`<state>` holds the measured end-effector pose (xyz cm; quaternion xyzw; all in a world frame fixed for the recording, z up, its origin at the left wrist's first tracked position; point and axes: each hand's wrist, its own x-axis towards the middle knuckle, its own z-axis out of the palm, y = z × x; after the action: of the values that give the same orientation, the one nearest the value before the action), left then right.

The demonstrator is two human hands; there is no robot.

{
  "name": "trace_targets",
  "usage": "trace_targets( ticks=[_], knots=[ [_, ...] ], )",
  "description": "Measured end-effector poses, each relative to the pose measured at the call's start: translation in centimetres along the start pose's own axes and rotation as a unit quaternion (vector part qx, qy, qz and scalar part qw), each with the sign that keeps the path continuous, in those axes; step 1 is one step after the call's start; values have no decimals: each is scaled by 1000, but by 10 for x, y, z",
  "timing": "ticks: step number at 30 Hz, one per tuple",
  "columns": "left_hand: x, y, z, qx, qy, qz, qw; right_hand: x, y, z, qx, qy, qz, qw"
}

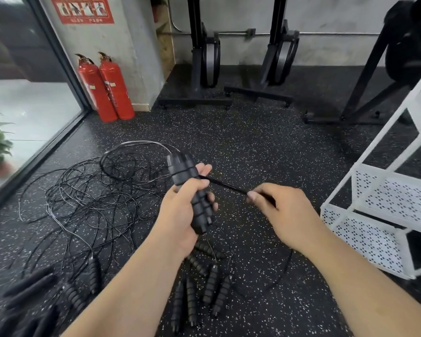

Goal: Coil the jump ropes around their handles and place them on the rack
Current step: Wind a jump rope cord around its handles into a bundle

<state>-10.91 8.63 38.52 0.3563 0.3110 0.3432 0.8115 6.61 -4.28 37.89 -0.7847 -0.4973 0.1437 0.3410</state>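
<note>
**Winding a thin cord onto paired handles**

Holding a pair of ribbed black handles [192, 193] together, the left hand [180, 215] is closed firmly around their middle, tilted upright above the speckled floor [253, 142]. A few turns of cord already cross the upper part. The right hand [287, 210] pinches the taut cord [224, 185] between thumb and fingertips, drawn out to the side of the handles.

The cord looks thin, light and springy, likely to uncoil if tension drops, so it wants pinching close to the handles. The foam-like ridges should give a sure, soft grip.

More tangled ropes [90, 195] lie on the floor to the left, and loose handles [204, 285] rest below the hands. The white rack [374, 198] stands to the right, its perforated shelves seemingly bare.
</note>
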Motion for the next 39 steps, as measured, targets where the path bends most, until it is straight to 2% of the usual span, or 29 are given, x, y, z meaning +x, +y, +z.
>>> trace_targets(
  ticks=[2, 5, 8, 11, 15, 19, 24, 28, 34, 36, 39],
  knots=[
    [-3, -6, 2, 16, 5, -8, 1000, 0, 0, 5, -1, 29, -9, 1000],
    [-12, -20, 7, 51, -66, -38, 996, 0, -1, 13, 3, 63, -22, 998],
    [-23, -31, 16, 75, -117, -60, 988, 0, -2, 21, 5, 50, -38, 998],
    [-18, -22, 16, 61, -107, -39, 992, 0, -1, 16, 8, 30, -35, 999],
    [-2, 7, 3, -2, -48, 9, 999, 1, 4, 1, 20, 9, -3, 1000],
    [-3, 2, -1, 0, -41, -23, 999, 0, 4, 4, 35, 27, -1, 999],
    [-21, -33, 16, 82, -132, -84, 984, 1, 2, 21, -23, 23, -5, 999],
    [-14, -28, 15, 30, -108, -110, 988, -1, 1, 23, -21, 5, -10, 1000],
    [7, 15, -11, -81, 3, -42, 996, 1, 6, 3, -1, -29, 24, 999],
    [8, 17, -15, -84, 5, -36, 996, 2, 6, 2, 2, -18, 26, 1000],
    [-2, -1, -6, -33, -36, -82, 995, 1, 2, 12, 6, 9, 22, 1000]
  ],
)
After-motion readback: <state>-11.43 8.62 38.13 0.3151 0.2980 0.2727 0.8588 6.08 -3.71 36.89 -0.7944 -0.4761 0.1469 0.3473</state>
